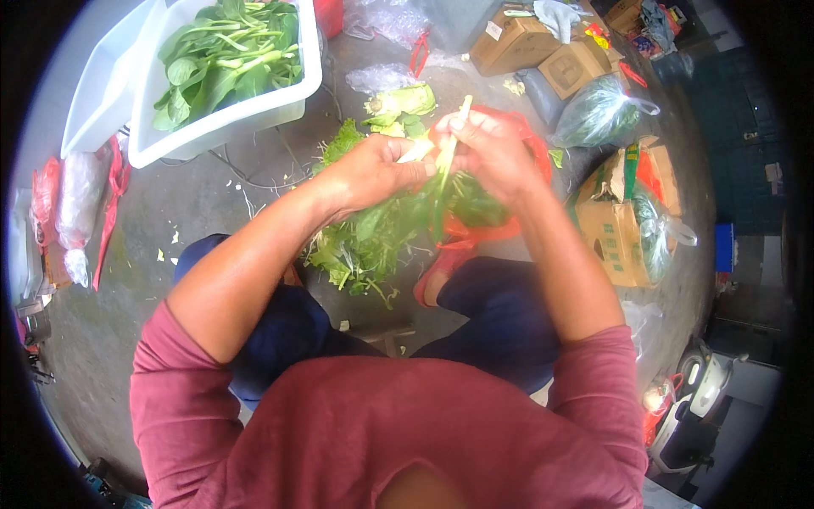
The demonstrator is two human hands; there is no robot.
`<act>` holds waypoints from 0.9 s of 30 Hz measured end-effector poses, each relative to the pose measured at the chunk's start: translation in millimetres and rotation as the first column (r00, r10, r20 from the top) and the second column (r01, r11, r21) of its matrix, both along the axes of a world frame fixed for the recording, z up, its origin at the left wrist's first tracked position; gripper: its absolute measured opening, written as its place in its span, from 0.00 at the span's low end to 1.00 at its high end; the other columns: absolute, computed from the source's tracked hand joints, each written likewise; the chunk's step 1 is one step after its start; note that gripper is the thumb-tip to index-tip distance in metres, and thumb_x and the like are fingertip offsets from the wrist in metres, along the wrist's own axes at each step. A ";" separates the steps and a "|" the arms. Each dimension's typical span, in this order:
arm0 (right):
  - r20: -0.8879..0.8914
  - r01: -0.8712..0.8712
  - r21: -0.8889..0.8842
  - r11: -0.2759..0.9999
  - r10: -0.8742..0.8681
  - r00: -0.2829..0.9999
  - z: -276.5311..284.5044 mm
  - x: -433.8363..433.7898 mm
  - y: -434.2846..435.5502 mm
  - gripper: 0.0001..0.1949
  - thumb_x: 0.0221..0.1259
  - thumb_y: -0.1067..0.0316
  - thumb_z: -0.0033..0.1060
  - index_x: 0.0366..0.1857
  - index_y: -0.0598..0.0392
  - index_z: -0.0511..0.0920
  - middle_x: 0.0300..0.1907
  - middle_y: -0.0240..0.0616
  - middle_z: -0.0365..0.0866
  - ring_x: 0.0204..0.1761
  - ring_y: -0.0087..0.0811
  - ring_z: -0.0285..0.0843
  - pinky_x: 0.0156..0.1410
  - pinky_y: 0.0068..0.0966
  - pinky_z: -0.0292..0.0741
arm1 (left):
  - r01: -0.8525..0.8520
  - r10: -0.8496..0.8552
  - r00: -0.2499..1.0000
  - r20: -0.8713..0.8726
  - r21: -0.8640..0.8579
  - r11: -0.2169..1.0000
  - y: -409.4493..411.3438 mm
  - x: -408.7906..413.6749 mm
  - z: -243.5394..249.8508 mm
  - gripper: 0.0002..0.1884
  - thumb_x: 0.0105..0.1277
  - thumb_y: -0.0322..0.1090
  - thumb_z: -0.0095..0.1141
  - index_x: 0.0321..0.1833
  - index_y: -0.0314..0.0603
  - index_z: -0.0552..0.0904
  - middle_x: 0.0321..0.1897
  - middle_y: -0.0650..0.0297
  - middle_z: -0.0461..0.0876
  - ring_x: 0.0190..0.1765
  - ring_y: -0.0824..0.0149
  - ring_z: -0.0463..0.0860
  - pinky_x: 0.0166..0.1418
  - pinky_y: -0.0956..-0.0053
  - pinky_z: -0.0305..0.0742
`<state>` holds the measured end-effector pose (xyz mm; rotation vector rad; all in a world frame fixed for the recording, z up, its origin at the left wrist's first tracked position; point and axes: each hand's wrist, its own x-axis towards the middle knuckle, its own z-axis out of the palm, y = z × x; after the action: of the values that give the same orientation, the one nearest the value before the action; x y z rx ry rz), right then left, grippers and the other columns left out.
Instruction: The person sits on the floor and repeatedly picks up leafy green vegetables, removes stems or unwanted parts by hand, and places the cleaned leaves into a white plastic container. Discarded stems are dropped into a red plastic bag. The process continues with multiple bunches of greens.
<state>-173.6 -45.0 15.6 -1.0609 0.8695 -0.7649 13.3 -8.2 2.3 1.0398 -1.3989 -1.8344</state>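
Note:
My right hand [493, 156] pinches a leafy green stem [449, 156], its pale cut end up and its leaves hanging down. Close beside it, my left hand [375, 168] grips a pale yellow-green piece of stalk [418, 150] between thumb and fingers. Below both hands lies a heap of loose leaves and thin roots [356, 254] on the floor. A red plastic bag [537, 143] with greens in it spreads open under my right hand, partly hidden by it. Just beyond my left hand rests a trimmed pale green vegetable head [407, 100].
A white plastic tub [216, 137] of leafy greens stands at the upper left, against another white tub [105, 89]. To the right are a torn cardboard box [610, 235], a tied clear bag of greens [598, 114] and more cardboard boxes [515, 41]. A cable [245, 178] crosses the floor.

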 end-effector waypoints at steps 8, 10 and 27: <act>-0.369 -0.136 -0.060 0.989 0.104 0.924 13.2 0.2 5.7 0.09 0.59 0.67 0.56 0.38 0.60 0.77 0.35 0.34 0.79 0.38 0.25 0.76 0.44 0.24 0.73 | 0.016 -0.015 1.000 0.022 -0.039 0.999 -1.9 1.0 2.1 0.12 0.63 0.37 0.56 0.47 0.41 0.82 0.36 0.68 0.82 0.37 0.77 0.76 0.46 0.78 0.71; -0.520 -0.201 -0.178 0.963 0.081 0.850 14.2 1.8 8.2 0.08 0.58 0.68 0.58 0.37 0.59 0.78 0.33 0.33 0.79 0.36 0.23 0.75 0.43 0.23 0.72 | 0.043 -0.028 0.983 0.182 -0.081 0.996 -3.2 4.2 6.0 0.12 0.62 0.37 0.56 0.46 0.40 0.82 0.34 0.67 0.83 0.37 0.76 0.77 0.45 0.78 0.71; -0.381 0.150 -0.298 0.943 -0.261 0.887 -12.1 11.5 7.7 0.04 0.52 0.71 0.64 0.27 0.56 0.77 0.25 0.28 0.77 0.24 0.15 0.69 0.29 0.15 0.68 | -0.077 0.093 0.992 -0.082 0.182 0.980 4.6 -11.2 -0.7 0.14 0.65 0.36 0.51 0.51 0.35 0.77 0.38 0.65 0.80 0.40 0.75 0.77 0.46 0.77 0.73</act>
<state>-162.1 -37.3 3.5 -1.4124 1.2895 -0.8638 2.0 -3.5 1.6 1.0739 -1.1367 -1.9451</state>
